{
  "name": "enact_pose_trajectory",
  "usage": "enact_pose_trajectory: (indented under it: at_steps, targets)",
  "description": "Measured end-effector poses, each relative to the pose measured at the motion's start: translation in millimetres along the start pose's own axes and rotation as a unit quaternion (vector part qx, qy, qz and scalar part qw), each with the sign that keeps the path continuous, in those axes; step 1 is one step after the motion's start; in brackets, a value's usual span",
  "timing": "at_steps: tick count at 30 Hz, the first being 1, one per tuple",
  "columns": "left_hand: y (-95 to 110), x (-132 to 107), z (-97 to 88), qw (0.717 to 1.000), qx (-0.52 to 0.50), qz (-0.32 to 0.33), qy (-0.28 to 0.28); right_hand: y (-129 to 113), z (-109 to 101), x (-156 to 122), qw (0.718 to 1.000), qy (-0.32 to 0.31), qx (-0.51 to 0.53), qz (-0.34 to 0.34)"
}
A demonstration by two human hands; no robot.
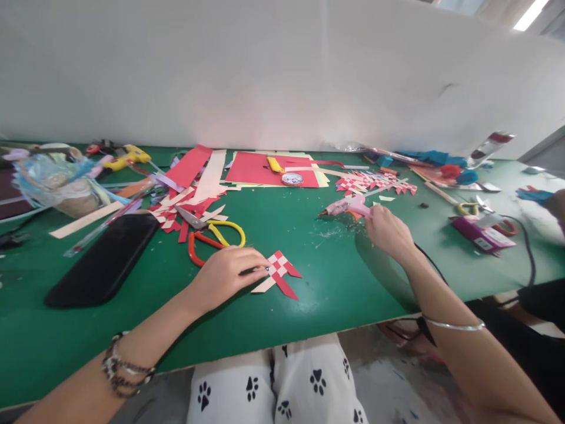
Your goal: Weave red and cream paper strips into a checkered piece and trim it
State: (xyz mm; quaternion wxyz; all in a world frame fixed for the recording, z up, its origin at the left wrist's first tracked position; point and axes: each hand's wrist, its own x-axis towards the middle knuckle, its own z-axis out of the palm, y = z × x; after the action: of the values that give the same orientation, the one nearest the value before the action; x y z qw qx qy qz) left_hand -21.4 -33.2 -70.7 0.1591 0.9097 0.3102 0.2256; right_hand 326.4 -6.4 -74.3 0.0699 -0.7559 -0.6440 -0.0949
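Note:
My left hand [233, 272] is closed, its thumb and fingertips pinching the left edge of a small red and cream woven paper fish [279, 266] that lies on the green table. My right hand [388, 231] grips the handle of a pink glue gun [348, 205], whose nozzle points left just above the tabletop. Thin glue strings lie below the nozzle. Close behind my left hand are scissors [225, 233] with one yellow and one red handle loop. Several finished woven paper pieces [375, 181] lie behind the glue gun.
A black phone-like case [106, 259] lies at left beside paper strips [183, 203]. Red paper sheets [251, 169] with a yellow cutter [275, 165] and a round tin [292, 179] sit at the back. A purple box [481, 234] stands right, near another person's hand [557, 206].

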Motion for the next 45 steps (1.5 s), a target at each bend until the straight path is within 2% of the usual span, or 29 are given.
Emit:
enact_pose_trajectory:
  at_steps: [4, 7, 12, 17, 23, 33, 41, 45]
  targets:
    - [-2, 4, -7.4, 0.990, -0.033, -0.098, 0.091, -15, -16, -9, 0.994, 0.063, 0.088, -0.027]
    - [-5, 6, -11.0, 0.976, -0.053, -0.156, 0.141, -32, -19, -21, 0.982, 0.068, 0.145, -0.101]
    - [-8, 4, -12.2, 0.966, -0.067, -0.184, 0.169, -55, -7, -35, 0.968, 0.038, 0.150, -0.197]
    - [-9, 4, -11.4, 0.959, -0.091, -0.195, 0.187, -59, 0, -37, 0.966, 0.051, 0.134, -0.214]
    - [-7, 6, -11.4, 0.957, -0.096, -0.193, 0.195, -59, 1, -37, 0.967, 0.059, 0.108, -0.225]
    - [-6, 5, -9.9, 0.958, -0.092, -0.206, 0.176, -60, 0, -38, 0.969, 0.058, 0.089, -0.222]
    - [1, 5, 4.1, 0.976, -0.081, -0.171, 0.107, -60, 1, -39, 0.967, 0.081, 0.091, -0.225]
    - [1, 5, 6.3, 0.979, -0.080, -0.163, 0.095, -61, 2, -38, 0.968, 0.082, 0.086, -0.223]
